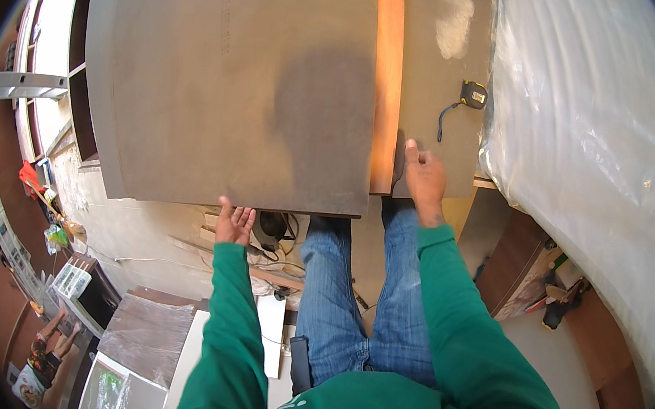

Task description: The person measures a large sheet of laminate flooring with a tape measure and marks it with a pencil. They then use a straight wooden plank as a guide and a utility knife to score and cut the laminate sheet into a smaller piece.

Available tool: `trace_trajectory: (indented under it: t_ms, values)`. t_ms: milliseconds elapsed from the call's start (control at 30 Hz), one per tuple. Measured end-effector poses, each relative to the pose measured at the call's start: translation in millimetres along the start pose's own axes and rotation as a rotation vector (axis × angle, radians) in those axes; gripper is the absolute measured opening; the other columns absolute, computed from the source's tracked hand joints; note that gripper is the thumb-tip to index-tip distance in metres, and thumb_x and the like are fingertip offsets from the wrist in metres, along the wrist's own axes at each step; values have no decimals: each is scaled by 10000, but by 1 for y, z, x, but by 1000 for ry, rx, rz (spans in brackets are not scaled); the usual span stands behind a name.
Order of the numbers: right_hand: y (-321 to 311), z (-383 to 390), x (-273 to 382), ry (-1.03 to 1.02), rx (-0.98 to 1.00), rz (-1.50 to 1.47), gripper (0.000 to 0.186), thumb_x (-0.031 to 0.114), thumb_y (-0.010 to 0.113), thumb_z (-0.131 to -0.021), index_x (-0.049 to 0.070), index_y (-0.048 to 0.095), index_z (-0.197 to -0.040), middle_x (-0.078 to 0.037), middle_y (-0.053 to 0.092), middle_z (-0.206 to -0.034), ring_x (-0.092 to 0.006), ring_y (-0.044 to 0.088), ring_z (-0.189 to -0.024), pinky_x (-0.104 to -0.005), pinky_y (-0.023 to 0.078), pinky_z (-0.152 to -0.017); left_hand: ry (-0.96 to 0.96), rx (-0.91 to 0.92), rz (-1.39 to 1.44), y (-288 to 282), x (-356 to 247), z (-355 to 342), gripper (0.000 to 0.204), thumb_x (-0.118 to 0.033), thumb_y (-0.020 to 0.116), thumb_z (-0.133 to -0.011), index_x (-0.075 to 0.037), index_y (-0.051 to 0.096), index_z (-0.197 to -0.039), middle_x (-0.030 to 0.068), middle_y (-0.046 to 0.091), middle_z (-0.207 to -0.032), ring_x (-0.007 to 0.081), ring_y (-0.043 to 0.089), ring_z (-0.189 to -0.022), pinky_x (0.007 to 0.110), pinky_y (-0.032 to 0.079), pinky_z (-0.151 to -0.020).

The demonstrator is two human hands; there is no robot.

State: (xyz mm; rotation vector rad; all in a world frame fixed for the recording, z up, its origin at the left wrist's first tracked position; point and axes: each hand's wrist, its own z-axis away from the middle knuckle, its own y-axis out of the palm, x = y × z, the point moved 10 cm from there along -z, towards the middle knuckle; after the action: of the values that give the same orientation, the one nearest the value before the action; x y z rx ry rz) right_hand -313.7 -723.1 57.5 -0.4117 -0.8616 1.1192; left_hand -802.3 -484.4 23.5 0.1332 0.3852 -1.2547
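Observation:
A large brown panel [198,71] lies flat in front of me. At its near edge, left of middle, is my left hand [234,223], palm turned up, thumb apart and fingertips against or just under that edge. An orange-brown wood strip [388,91] runs along the panel's right side. Just right of the strip's near end is my right hand [423,179], thumb extended and fingers curled, over a second brown board [436,80]. Whether something is in those fingers is hidden. A black and yellow tape measure [473,94] with a wrist cord lies on that board, beyond my right hand.
Clear plastic sheeting [594,97] covers a large surface on the right. Below my left hand are cables and a dark tool [271,229]. A metal ladder [24,86] stands at far left. Plastic-wrapped panels [142,333] are at lower left, near another person [38,374].

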Motion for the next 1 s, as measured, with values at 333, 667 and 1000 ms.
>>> trace_trajectory:
  t_ms: [333, 667, 1000]
  values:
    - [55, 28, 10, -142, 199, -28, 387, 380, 817, -890, 32, 661, -824, -180, 725, -813, -371, 710, -789, -458, 543, -718, 160, 20, -443, 39, -1, -13, 477, -150, 722, -1006, 107, 422, -1272, 107, 655, -1002, 191, 672, -750, 326, 656, -619]
    - [62, -10, 33, -182, 184, 83, 386, 367, 831, -879, 42, 636, -808, -206, 710, -827, -415, 669, -755, -484, 521, -678, 315, 20, -455, 81, -11, -39, 507, -159, 725, -1004, 167, 429, -1255, 179, 679, -1015, 220, 686, -747, 315, 652, -571]
    - [49, -13, 43, -192, 181, 132, 333, 337, 815, -885, 46, 662, -837, -200, 728, -852, -419, 695, -787, -507, 527, -693, 227, 16, -612, 85, -14, -42, 482, -222, 784, -971, 141, 502, -1117, 126, 674, -890, 186, 677, -668, 282, 613, -525]
